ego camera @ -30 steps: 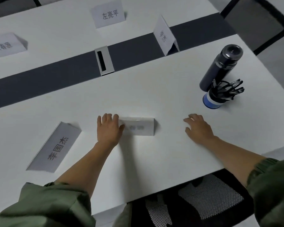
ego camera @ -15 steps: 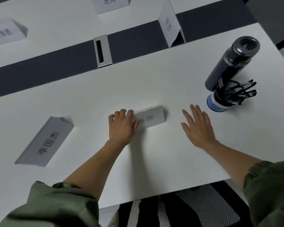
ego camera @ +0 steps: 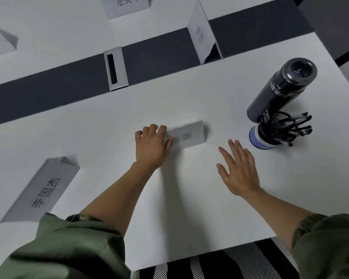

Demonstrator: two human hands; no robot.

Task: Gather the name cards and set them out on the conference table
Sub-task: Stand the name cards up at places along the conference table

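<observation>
While your left hand pinches the left end of the name card at the centre of the frame, fingers curled over its top edge and thumb against its printed face, the card sits differently from a second ago. Then it was level across the picture; now its right end angles toward the upper right. It rests on the conference table, facing you, with its print too blurred to read.

Your right hand changes too. From a loosely curled rest it is now flat, fingers straight and spread, holding nothing, just right of the card and apart from it. Whether it touches the table I cannot tell.

Judging from this, you are squaring the card rather than lifting it. The free hand looks ready to steady the far end. Mind the pen cup and dark flask to the right. Another placed card lies at lower left.
</observation>
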